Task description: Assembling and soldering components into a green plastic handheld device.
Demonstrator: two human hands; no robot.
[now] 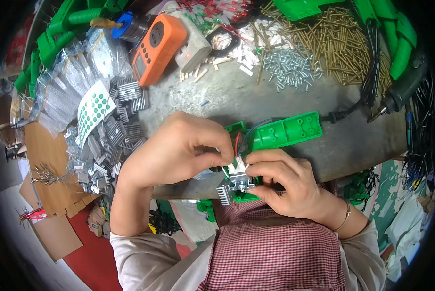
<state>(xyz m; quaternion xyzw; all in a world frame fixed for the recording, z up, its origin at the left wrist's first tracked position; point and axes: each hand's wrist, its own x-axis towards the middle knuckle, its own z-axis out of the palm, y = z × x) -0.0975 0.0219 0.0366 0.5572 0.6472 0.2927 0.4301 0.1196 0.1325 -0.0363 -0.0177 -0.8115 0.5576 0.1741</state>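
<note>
With the small metal assembly as the centre of the dial, a red checked apron lies nearest, at five to six o'clock. The assembly sits just above the apron's top, finned metal at its eight o'clock side and white pieces at twelve. At three o'clock the right hand clamps it between thumb below and fingers above, so it lies right at those fingertips. From ten o'clock the left hand reaches in, thumb and forefinger drawn together beside the white pieces (whether something thin is pinched there, I cannot tell).

A red wire rises toward twelve. Farther off, an open green shell rests on the grey worktop between one and two. At ten o'clock are heaped heat sinks and a sheet of green dots; at two, a black-handled tool. Farther still: an orange meter at eleven, silver screws and brass-coloured bolts at one.
</note>
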